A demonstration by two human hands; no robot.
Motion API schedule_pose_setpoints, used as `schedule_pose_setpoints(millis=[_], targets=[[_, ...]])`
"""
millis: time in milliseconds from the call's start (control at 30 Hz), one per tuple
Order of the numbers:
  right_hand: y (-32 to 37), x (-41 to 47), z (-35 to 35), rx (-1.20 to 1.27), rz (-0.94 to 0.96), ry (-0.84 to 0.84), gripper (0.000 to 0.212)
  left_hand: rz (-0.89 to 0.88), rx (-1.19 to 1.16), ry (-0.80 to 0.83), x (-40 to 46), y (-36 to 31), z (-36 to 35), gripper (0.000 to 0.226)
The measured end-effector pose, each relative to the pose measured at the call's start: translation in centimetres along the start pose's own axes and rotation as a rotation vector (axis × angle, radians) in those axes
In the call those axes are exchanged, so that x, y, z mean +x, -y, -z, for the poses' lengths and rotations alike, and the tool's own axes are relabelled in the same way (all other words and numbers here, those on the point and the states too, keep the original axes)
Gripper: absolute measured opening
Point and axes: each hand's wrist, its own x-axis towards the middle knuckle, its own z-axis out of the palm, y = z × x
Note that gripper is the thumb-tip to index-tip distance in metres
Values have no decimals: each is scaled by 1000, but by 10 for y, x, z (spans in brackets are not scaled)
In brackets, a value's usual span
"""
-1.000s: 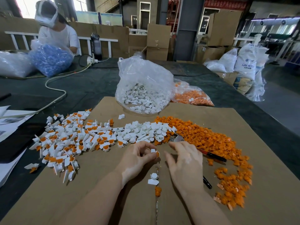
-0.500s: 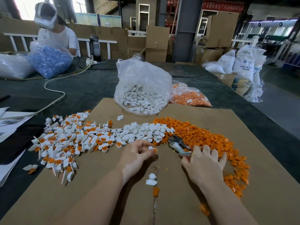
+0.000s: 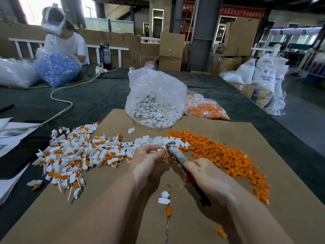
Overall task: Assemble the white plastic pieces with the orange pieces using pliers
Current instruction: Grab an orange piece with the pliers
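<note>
My left hand pinches a small white piece with an orange piece at its fingertips. My right hand grips the pliers by the handles, and their jaws point up-left, right at that piece. Loose white pieces lie just beyond my hands. A long heap of orange pieces spreads to the right. Joined white-and-orange pieces pile up on the left. One white piece and an orange piece lie near my wrists.
All of this sits on a cardboard sheet over a dark table. A clear bag of white pieces and a bag of orange pieces stand behind. Papers lie left. Another person sits far left by a blue-filled bag.
My right hand picked the pliers up from the orange heap and brought their jaws left to the piece in my left hand. The left hand rose slightly.
</note>
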Motion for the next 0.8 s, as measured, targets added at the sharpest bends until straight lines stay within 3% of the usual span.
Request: schedule_pose_setpoints(millis=[167, 367, 600, 800], targets=[[1, -5, -6, 161, -69, 87, 34, 2, 41, -64, 2, 3, 2, 16], [2, -7, -7, 183, -85, 122, 41, -2, 47, -80, 2, 3, 0, 15], [-1, -6, -12, -186, 86, -51, 37, -14, 84, -110, 4, 6, -3, 13], [-8, -1, -19, -210, 91, -106, 33, -18, 65, -131, 2, 8, -5, 10]])
